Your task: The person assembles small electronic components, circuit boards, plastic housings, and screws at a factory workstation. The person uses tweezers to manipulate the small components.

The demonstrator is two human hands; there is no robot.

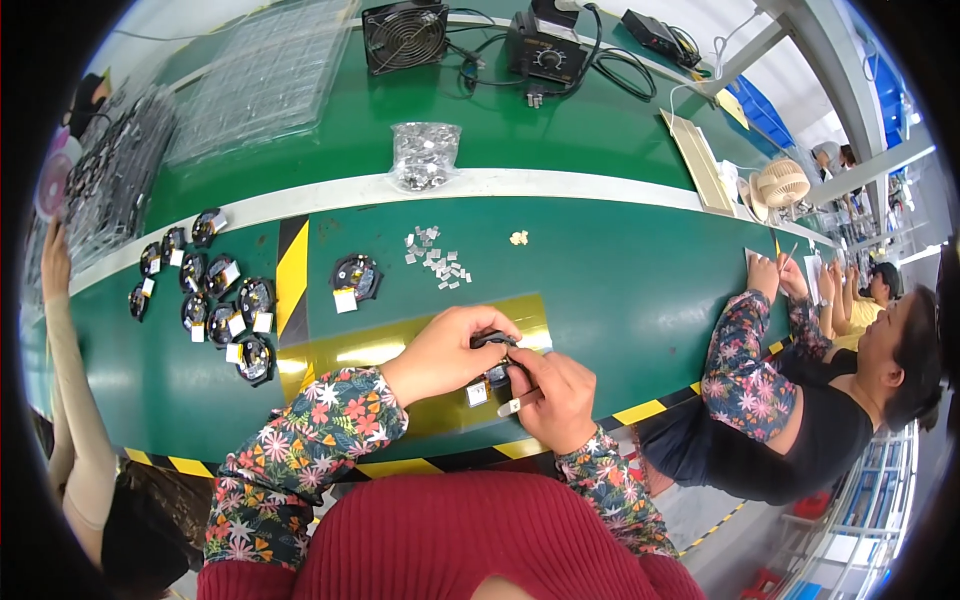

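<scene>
My left hand (pixel 448 350) is closed around a small round black device housing (pixel 497 372), which looks like a watch case. A white square piece (pixel 477 396) hangs from it. My right hand (pixel 556 398) pinches slim metal tweezers (pixel 520 403), their flat end sticking out below the fingers; the tips are hidden at the housing. Both hands are above a shiny yellow film mat (pixel 430 412). Beyond my left hand lies another open black housing (pixel 357 277) with its own white piece. Past the mat are a scatter of small silvery pieces (pixel 440 262) and a little heap of pale yellow bits (pixel 519 238).
Several similar housings (pixel 222 275) lie at the left, beyond striped tape (pixel 293 275). On the back ledge are a bag of metal parts (pixel 424 155), clear trays (pixel 260 90), a black fan (pixel 404 38) and a soldering station (pixel 545 55). Co-workers sit at both sides.
</scene>
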